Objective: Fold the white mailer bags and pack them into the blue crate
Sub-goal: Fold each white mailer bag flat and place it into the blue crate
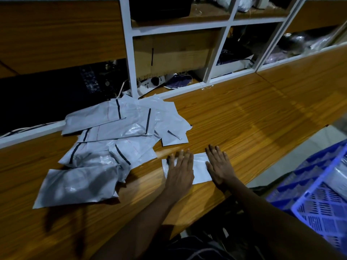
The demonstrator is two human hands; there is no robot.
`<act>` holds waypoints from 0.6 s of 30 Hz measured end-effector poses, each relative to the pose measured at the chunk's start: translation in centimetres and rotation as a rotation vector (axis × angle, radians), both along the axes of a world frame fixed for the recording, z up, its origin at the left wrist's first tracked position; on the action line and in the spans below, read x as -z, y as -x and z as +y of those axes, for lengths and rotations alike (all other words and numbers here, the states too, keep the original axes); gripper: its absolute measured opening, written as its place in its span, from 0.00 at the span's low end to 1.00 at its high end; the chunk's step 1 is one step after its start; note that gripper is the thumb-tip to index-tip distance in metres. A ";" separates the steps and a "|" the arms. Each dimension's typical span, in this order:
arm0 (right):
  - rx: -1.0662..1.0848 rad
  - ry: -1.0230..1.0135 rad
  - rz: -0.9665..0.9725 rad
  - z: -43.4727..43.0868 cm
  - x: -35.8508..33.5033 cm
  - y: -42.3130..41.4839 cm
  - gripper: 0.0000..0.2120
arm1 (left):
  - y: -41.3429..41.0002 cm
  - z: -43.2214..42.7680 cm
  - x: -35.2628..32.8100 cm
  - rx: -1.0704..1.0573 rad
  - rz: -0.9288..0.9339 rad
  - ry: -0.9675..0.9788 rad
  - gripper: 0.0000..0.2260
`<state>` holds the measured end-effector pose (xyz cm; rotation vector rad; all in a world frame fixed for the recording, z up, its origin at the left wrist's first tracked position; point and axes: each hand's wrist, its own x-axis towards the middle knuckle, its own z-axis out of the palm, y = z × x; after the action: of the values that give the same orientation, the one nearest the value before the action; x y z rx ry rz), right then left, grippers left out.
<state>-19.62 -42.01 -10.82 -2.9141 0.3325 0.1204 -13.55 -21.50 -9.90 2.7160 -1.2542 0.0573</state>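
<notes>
Supporting table (pixel 253 119): firm wood for creasing.
Blue crate (pixel 323 203): right, beyond the table edge.
Mailer pile (pixel 112 143): left, unfolded.
Folded bag (pixel 200 166): flat under both palms.
Left hand (pixel 181 171), right hand (pixel 219 166): fingers straight, gripping nothing; best swept outward to sharpen the crease.

Packing room: wooden bench (pixel 234 119) heaped with mailer bags (pixel 116 139), stocked shelves (pixel 180 25) behind, blue crate (pixel 319 203) alongside.

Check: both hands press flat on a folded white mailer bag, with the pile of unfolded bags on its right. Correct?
No. The head view shows the pile left of the folded bag; left hand and right hand do press it flat.
</notes>
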 end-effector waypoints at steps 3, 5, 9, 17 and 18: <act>0.014 -0.043 -0.094 0.2 0.3 0.6 0.35 | 0.1 -3.2 -0.8 0.040 0.059 -0.045 0.29; 0.026 -0.079 -0.190 0.4 0.5 1.4 0.30 | 0.2 -4.7 -0.8 0.002 0.143 -0.101 0.34; -0.016 -0.076 -0.262 0.7 0.7 1.7 0.27 | 0.8 -5.1 1.0 0.014 0.155 -0.107 0.29; 0.006 -0.004 -0.015 -0.2 0.3 1.1 0.37 | 0.1 -3.3 2.4 0.010 0.146 -0.032 0.32; 0.008 0.002 -0.003 -0.3 0.3 1.1 0.37 | 0.1 -3.0 2.5 -0.002 0.151 -0.030 0.34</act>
<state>-20.73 -42.30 -11.10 -2.9142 0.3445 0.1151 -13.62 -24.46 -12.42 2.6886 -1.2184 -0.1644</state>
